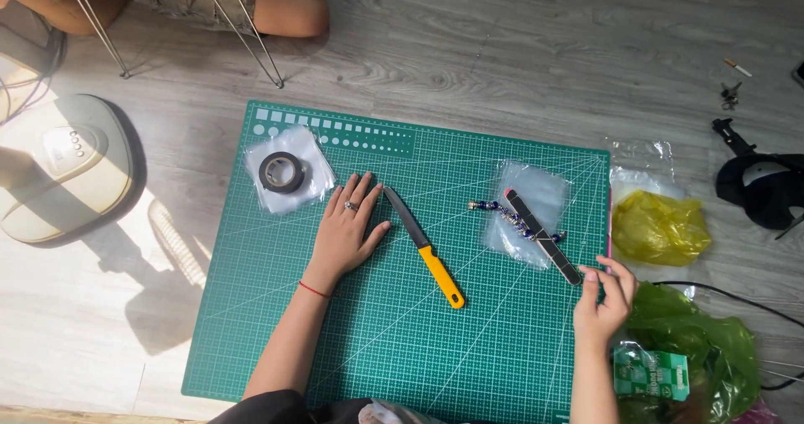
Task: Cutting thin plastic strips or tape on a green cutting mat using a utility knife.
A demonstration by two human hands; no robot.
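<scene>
A knife (425, 248) with a dark blade and a yellow handle lies flat on the green cutting mat (394, 340), blade pointing away from the person, just beside the flat left hand (347, 231). A long dark nail file (543, 237) lies slanted across a clear plastic bag (528, 210) near the mat's right edge, over a small beaded string (502, 213). The file's near end sits at the fingertips of the right hand (605, 300).
</scene>
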